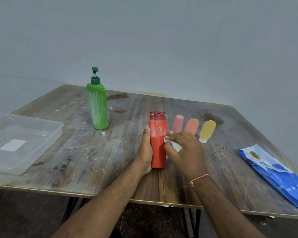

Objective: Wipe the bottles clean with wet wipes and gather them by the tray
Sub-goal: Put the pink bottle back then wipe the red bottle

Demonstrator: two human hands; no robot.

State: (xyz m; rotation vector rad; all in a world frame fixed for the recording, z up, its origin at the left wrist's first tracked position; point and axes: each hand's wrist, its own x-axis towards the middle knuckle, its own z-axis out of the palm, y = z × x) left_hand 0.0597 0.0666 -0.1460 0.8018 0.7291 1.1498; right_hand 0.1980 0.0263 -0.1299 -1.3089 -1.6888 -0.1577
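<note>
A red bottle [157, 134] with a flip cap stands upright at the table's middle, its upper part streaked white. My left hand [144, 148] grips its left side. My right hand [184, 152] presses a white wet wipe [175, 145] against the bottle's right side. A tall green pump bottle [97, 107], smeared white, stands further back on the left. Behind my right hand lie three small tubes: pink [177, 123], orange [191, 126] and yellow [207, 130]. The clear plastic tray [46, 143] sits at the left edge.
A blue wet-wipe pack [273, 172] lies at the right, near the table's front edge. The wooden table [93, 152] is stained and speckled white. A grey wall runs close behind it.
</note>
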